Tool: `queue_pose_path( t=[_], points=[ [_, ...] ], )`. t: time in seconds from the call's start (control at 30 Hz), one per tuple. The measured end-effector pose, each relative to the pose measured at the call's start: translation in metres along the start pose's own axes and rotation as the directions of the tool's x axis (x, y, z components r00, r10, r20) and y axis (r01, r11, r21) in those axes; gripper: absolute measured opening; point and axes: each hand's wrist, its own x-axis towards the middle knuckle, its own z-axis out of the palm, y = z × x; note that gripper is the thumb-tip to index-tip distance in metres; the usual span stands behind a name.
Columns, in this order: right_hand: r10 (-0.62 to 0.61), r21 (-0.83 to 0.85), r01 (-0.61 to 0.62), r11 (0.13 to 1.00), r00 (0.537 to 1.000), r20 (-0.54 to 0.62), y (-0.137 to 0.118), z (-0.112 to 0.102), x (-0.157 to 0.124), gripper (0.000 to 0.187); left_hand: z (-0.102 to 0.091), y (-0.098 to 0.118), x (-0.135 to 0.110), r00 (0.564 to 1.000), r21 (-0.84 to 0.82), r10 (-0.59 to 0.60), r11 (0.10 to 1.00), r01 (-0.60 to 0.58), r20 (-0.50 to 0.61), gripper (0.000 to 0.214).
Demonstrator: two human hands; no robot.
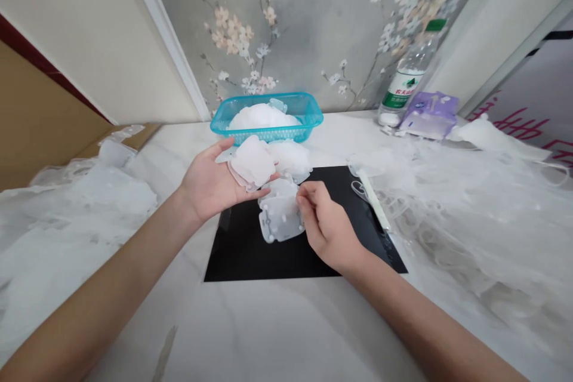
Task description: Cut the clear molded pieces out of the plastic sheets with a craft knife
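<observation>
My left hand [219, 182] is palm up with its thumb stretched out. It holds a small stack of thin, whitish translucent plastic pieces [254, 161], which rests on the fingers. More such pieces lie on a black mat [250, 256], among them a frosted plastic piece [282, 221] with rounded corners and small tabs. My right hand [324, 218] has thumb and forefinger pinched together at this piece's right edge. Another pile of plastic pieces [293, 160] sits just behind, between the mat and a blue basket [313, 125].
The basket holds a white heap of pieces. Large piles of clear plastic lie at the left [89, 221] and right [470, 221]. Scissors [360, 191] and a pale strip [375, 200] rest on the mat's right side. Behind stand a water bottle [409, 77] and a purple packet [430, 113].
</observation>
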Motion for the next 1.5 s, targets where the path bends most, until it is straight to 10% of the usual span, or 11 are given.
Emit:
queue_pose_path(
  t=[0.17, 0.43, 0.97, 1.23, 1.37, 1.5],
  points=[
    [0.190, 0.413, -0.162, 0.896, 0.981, -0.029, -0.001, 0.001, -0.001, 0.013, -0.002, -0.014, 0.010, 0.996, -0.015, -0.087, 0.996, 0.087, 0.020, 0.047],
    [0.100, 0.125, -0.076, 0.989, 0.976, -0.194, 0.000, -0.004, -0.001, 0.015, 0.000, -0.044, 0.017, 0.936, 0.067, -0.324, 0.946, 0.318, 0.138, 0.041],
    [0.110, 0.223, -0.029, 0.974, 0.926, -0.362, -0.004, -0.003, -0.001, 0.010, 0.015, -0.035, 0.002, 0.984, 0.492, -0.178, 0.859, 0.144, 0.024, 0.035],
    [0.193, 0.235, -0.056, 0.970, 0.764, -0.616, -0.013, -0.008, 0.000, 0.018, 0.011, -0.032, 0.007, 0.974, 0.332, -0.223, 0.922, 0.198, 0.040, 0.039],
    [0.005, 0.024, 0.012, 1.000, 0.782, -0.624, -0.014, -0.010, -0.002, 0.014, 0.008, -0.031, 0.010, 0.953, 0.237, -0.286, 0.937, 0.256, 0.102, 0.063],
    [-0.434, -0.367, 0.332, 0.869, 0.868, -0.243, -0.016, -0.005, -0.006, 0.012, 0.009, -0.031, 0.010, 0.957, 0.227, -0.287, 0.935, 0.274, 0.028, 0.071]
  ],
)
